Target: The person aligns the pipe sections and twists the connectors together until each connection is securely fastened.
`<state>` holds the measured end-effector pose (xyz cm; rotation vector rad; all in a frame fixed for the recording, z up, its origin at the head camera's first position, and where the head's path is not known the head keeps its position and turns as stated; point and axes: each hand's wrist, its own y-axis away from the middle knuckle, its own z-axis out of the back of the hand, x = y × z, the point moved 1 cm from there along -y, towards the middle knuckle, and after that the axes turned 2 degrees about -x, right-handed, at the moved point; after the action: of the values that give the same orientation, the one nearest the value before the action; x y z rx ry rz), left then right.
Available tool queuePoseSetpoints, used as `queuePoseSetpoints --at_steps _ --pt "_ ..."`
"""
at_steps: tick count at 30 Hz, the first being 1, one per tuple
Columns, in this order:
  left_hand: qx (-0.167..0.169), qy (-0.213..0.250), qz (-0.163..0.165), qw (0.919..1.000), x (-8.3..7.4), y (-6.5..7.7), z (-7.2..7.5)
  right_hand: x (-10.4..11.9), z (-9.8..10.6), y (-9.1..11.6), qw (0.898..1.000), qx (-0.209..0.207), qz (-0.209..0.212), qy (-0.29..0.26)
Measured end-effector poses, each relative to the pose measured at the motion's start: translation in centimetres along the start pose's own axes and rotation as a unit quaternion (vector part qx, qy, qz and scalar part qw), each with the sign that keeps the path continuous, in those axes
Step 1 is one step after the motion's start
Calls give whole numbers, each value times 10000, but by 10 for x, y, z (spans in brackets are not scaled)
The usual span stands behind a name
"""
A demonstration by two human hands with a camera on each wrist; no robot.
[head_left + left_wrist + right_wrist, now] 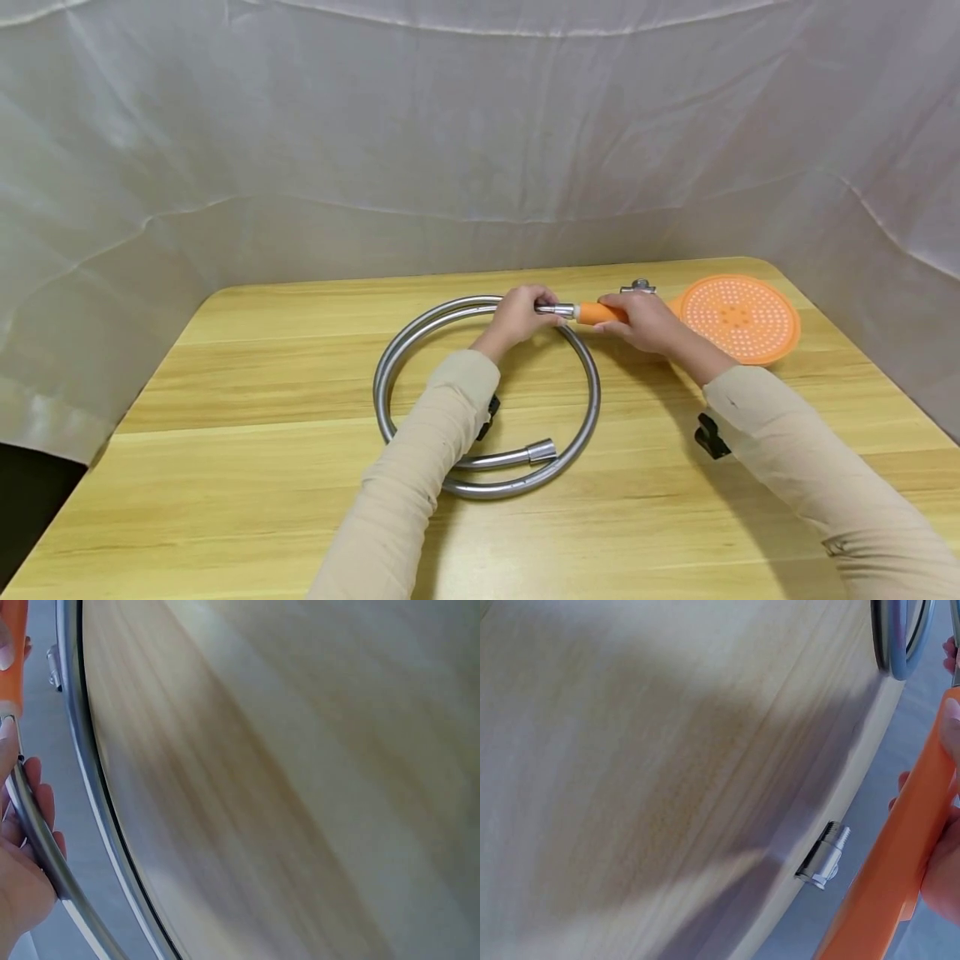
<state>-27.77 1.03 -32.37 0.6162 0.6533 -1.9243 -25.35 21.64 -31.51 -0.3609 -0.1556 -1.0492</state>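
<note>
My left hand [522, 312] grips a coiled silver shower hose [592, 379] near one end, its metal connector [564, 311] poking out past the fingers. That connector meets the handle end of an orange shower head [738, 318], whose round, perforated face lies to the right. Around the orange handle [600, 313] my right hand [645, 321] is wrapped, close beside the left. In the left wrist view the hose [46, 847] runs across the palm under curled fingers. The right wrist view shows the orange handle [900, 847] held against the palm.
A small chrome fitting with a threaded end [825, 855] lies near the table's back edge, behind the right hand. The hose's other end, with a metal collar [542, 451], rests on the wooden table [262, 467]. Grey cloth [480, 133] hangs around the back and sides.
</note>
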Motion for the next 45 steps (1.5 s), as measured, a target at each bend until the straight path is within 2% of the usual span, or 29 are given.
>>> queuePoseSetpoints --at_steps 8,19,26,36,45 --pt "127 106 -227 9996 2 -3 -2 -1 -1 1 9998 53 -177 36" --pt "-34 -65 -122 9999 1 -2 -4 2 -1 2 9996 19 -216 183" --pt "-93 7 -27 10000 1 -2 -4 3 0 1 9994 -12 -248 233" --pt "-32 -156 -145 9998 2 -3 -4 5 0 1 9995 -6 -211 250" --pt "-237 -234 -63 9994 2 -1 -4 7 1 0 9995 -38 -178 253"
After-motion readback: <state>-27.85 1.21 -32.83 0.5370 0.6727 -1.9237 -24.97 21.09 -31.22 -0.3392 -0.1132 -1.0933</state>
